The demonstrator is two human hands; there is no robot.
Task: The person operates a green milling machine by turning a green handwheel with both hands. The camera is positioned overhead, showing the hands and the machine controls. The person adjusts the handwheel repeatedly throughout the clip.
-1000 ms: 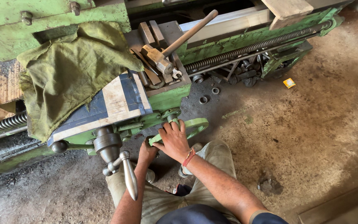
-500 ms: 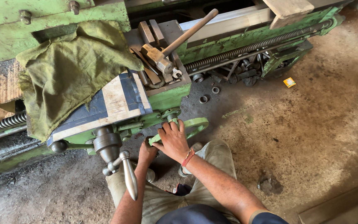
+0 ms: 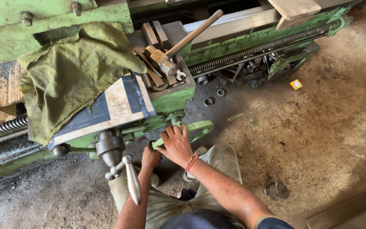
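One green handwheel (image 3: pixel 198 127) at the lathe front is gripped by two hands: right hand (image 3: pixel 176 144) fingers wrapped over its rim, left hand (image 3: pixel 150 156) closed underneath. One hammer (image 3: pixel 178 44), one green cloth (image 3: pixel 73 72) are seen. Nothing has shifted since earlier.

small yellow square packet (image 3: pixel 295 84) with a red mark, lying on the dirt floor (image 3: pixel 318 127), near the lathe's right end

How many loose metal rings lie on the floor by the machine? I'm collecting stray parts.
2 clearly: one ring on the dark floor below the tool tray, another ring just right of it. More may sit hidden among the clutter under the long screw.
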